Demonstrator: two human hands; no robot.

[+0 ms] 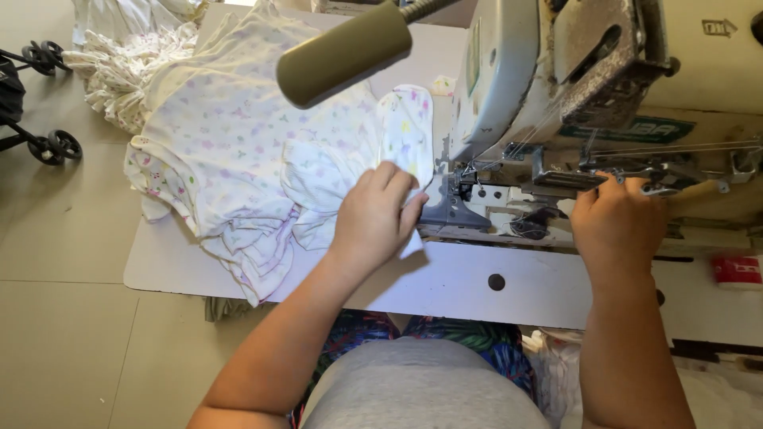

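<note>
Nearest the camera, a grey shirt front (421, 385) fills six o'clock, with both forearms reaching up from it. The left hand (373, 218) lies palm-down, fingers together and curled, pressing a white fabric piece (405, 131) flat on the table (445, 282) at the sewing machine (572, 95), likely to hold its edge steady at the presser foot. At three o'clock the right hand (618, 226) curls against the machine's metal arm; its fingertips are hidden. A pile of printed garments (230, 151) waits at ten o'clock, within reach.
</note>
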